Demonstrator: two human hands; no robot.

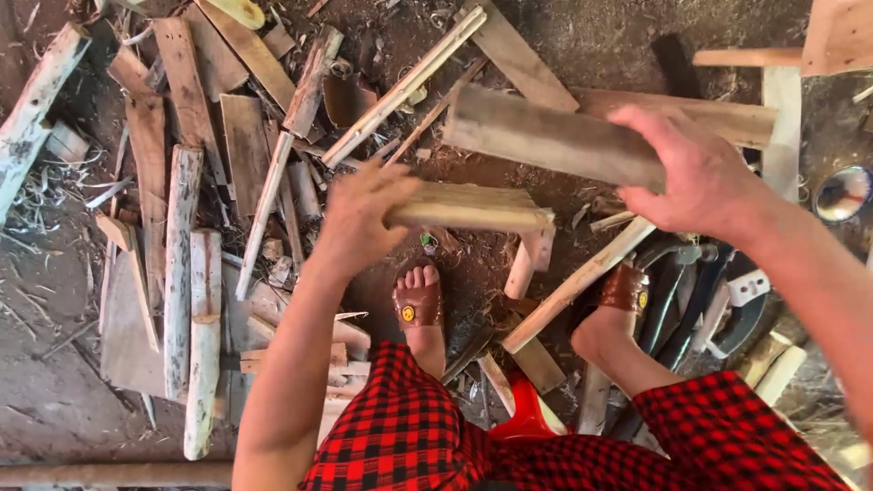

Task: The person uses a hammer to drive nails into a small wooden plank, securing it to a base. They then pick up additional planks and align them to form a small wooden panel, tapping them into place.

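Hands [364,214] [696,168] each around a wooden slat [468,207] [555,138]

Dirt floor [55,300], daylight; scrap planks [182,100] heaped nine to twelve o'clock, shavings [45,186] at nine, tin [844,193] at three.

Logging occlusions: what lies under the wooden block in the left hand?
Under the wooden block in the left hand: dirt floor, shavings, a thin stick. Whatever lies directly beneath is hidden.
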